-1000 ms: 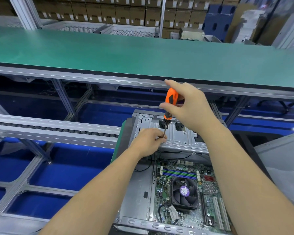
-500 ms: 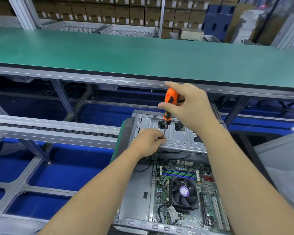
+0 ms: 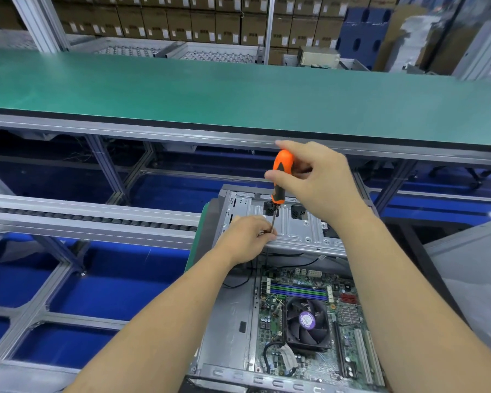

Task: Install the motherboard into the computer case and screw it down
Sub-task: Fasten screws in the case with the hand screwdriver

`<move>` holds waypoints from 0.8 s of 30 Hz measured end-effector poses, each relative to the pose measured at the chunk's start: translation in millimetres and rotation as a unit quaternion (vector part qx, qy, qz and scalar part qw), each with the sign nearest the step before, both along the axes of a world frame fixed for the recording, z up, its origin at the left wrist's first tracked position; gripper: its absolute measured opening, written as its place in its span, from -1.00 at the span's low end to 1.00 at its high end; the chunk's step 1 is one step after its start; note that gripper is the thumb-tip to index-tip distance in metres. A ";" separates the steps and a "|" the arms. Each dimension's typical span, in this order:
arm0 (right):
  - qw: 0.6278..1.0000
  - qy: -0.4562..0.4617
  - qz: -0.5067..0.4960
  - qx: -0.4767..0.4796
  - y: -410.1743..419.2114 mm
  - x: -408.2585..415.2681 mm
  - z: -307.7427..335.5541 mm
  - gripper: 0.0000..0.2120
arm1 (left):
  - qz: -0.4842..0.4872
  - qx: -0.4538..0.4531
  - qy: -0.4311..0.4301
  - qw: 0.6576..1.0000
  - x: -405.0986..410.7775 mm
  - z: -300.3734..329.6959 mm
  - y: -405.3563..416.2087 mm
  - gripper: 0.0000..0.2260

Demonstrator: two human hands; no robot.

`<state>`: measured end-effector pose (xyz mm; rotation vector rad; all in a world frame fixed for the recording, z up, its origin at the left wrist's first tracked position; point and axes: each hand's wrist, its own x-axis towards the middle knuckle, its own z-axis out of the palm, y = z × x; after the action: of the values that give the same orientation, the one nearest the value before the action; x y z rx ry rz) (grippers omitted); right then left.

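1. Leftmost, a roller rail [image 3: 91, 219] runs across above blue bins [image 3: 77, 296] set in a grey frame; what the bins hold cannot be told.
2. Across the far side lies a long green bench [image 3: 238, 92], and behind it stand stacked cardboard boxes [image 3: 182, 21], all closed.
3. Near the lower middle sits the open case [image 3: 230, 321], its top side off and its inside facing the camera.
4. Inside the case the motherboard [image 3: 321, 321] lies flat against the right part of the floor, with a fan [image 3: 306, 321] near its centre and memory slots [image 3: 298, 292] along its far edge. Bare grey floor shows on the left part of the case.
5. At the far end of the case a metal bay [image 3: 295, 225] spans its width, above the motherboard's far edge; black cables [image 3: 301, 262] hang just below it.
6. At the bay's near left corner the left hand [image 3: 247, 236] rests with fingers curled, pinching the tip of the shaft; whether a screw sits there is hidden.
7. Upright over that corner stands the screwdriver [image 3: 279, 180], orange and black, its thin shaft pointing down into the left fingers.
8. Beside it the right hand [image 3: 315, 180] grips the handle from the right, thumb and fingers wrapped round it, slightly blurred.
9. Along the right edge lies a grey sheet [image 3: 476, 273], beside the case.
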<state>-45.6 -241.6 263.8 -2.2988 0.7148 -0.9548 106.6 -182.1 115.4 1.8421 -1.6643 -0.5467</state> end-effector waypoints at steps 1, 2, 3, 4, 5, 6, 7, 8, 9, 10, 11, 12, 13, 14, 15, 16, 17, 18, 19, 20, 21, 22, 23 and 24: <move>0.999 -0.002 0.037 0.031 1.4 1.0 -1.3 -0.50 | 0.000 -0.001 0.002 1.000 0.0 -0.2 -0.3 -0.86; 0.997 -0.003 0.059 0.055 3.3 1.5 -1.6 -0.48 | 0.001 -0.001 0.000 1.000 0.0 -0.3 -0.3 -0.86; 0.997 -0.003 0.049 0.052 2.8 2.0 -1.2 -0.49 | 0.001 0.000 -0.006 1.000 -0.2 -0.3 -0.4 -0.86; 1.000 0.005 0.021 0.021 1.5 2.3 0.3 -0.53 | 0.002 0.000 -0.011 1.000 -0.4 -0.2 -0.3 -0.85; 1.000 0.022 -0.005 -0.010 1.2 2.9 2.9 -0.54 | 0.002 0.000 -0.014 1.000 -0.5 0.2 -0.3 -0.85; 0.999 0.039 -0.009 -0.019 2.0 3.9 5.0 -0.52 | 0.000 0.002 -0.011 1.000 -0.8 0.7 -0.1 -0.86; 0.999 0.050 0.017 0.002 2.2 4.8 6.6 -0.50 | -0.003 0.003 -0.006 1.000 -0.6 1.4 0.0 -0.86; 0.997 0.058 0.050 0.032 1.5 5.5 7.2 -0.49 | -0.005 0.003 -0.004 1.000 -0.3 1.8 -0.1 -0.85; 0.995 0.065 0.063 0.048 0.8 5.5 8.5 -0.49 | -0.004 0.003 -0.005 1.000 -0.1 1.6 0.0 -0.85; 0.996 0.075 0.046 0.032 -1.8 5.3 10.6 -0.49 | -0.003 0.003 -0.011 1.000 0.0 1.8 0.0 -0.86; 0.996 0.090 0.007 -0.007 -4.9 4.6 12.8 -0.51 | -0.003 0.003 -0.019 1.000 -0.1 1.6 -0.1 -0.86; 0.994 0.100 -0.025 -0.040 -6.7 4.0 14.8 -0.51 | -0.003 0.003 -0.024 1.000 0.1 1.2 -0.4 -0.86; 0.993 0.103 -0.032 -0.047 -6.1 4.0 16.1 -0.49 | -0.003 0.004 -0.019 1.000 0.2 0.7 -0.4 -0.85; 0.995 0.097 -0.006 -0.022 -5.7 4.4 14.2 -0.47 | -0.002 0.005 -0.008 1.000 0.1 1.0 0.1 -0.86; 0.996 0.080 0.037 0.027 -4.1 4.3 11.4 -0.46 | -0.003 0.004 0.001 1.000 -0.2 1.9 0.8 -0.85; 0.994 0.058 0.062 0.069 -1.4 4.0 9.0 -0.45 | -0.003 0.003 0.003 1.000 -0.5 2.6 1.0 -0.83; 0.994 0.035 0.057 0.087 -1.0 3.8 7.4 -0.45 | -0.003 0.003 0.000 1.000 -0.5 2.9 1.0 -0.83; 0.997 0.017 0.028 0.068 -3.6 3.4 5.4 -0.49 | -0.002 0.003 -0.005 1.000 -0.7 2.9 1.0 -0.84; 0.999 0.020 -0.014 0.020 -5.1 2.5 4.8 -0.53 | -0.001 0.004 -0.006 1.000 -0.7 2.8 0.8 -0.85; 0.999 0.031 -0.034 -0.011 -5.0 2.1 4.7 -0.52 | 0.001 0.005 -0.002 1.000 -0.7 2.8 0.8 -0.85; 0.999 0.037 -0.024 -0.007 -4.5 2.7 3.7 -0.49 | 0.001 0.006 0.007 1.000 -0.7 3.2 1.2 -0.83; 0.999 0.031 0.009 0.026 -3.9 4.0 1.1 -0.47 | 0.004 0.005 0.012 1.000 -0.8 4.1 1.5 -0.77; 0.996 0.015 0.044 0.071 -2.5 4.3 -0.6 -0.45 | 0.004 0.003 0.010 1.000 -0.6 4.5 1.7 -0.71; 0.994 -0.001 0.055 0.093 -1.5 3.8 -1.3 -0.45 | 0.005 0.002 0.007 1.000 -0.5 4.4 1.6 -0.69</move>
<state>-41.7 -243.1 262.5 -2.1509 0.6402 -0.8053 106.2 -180.5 119.7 1.8443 -1.6466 -0.5580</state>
